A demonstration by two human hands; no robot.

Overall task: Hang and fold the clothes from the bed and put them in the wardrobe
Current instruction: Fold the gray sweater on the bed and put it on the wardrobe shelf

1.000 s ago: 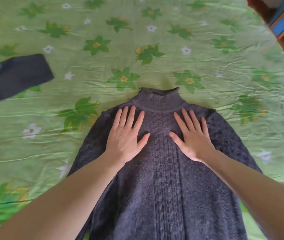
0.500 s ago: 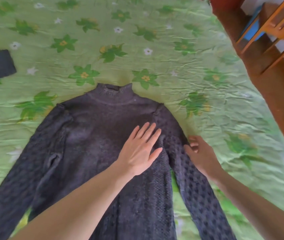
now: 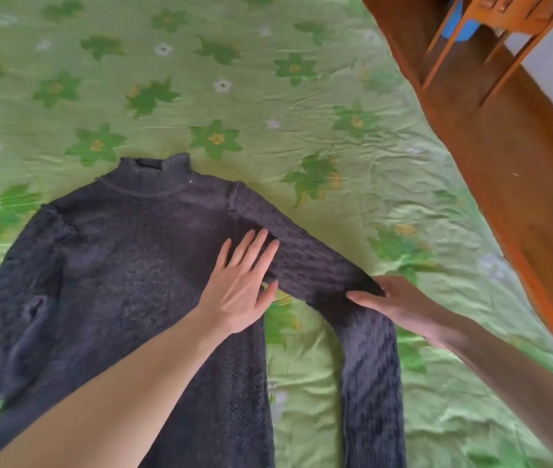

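A bed covered in a wrinkled green floral sheet [image 3: 302, 106] carries a dark grey knitted turtleneck sweater [image 3: 116, 265], spread flat. The left hand [image 3: 239, 288] presses it near the armpit with straight fingers, while the right hand [image 3: 400, 304] grips the sweater's right sleeve [image 3: 319, 268] at its bend.

A dark grey knitted turtleneck sweater [image 3: 116, 265] lies on a green flower-print bedsheet [image 3: 268, 113], left hand [image 3: 239, 285] flat on its body, right hand [image 3: 400, 304] gripping its sleeve [image 3: 319, 265].
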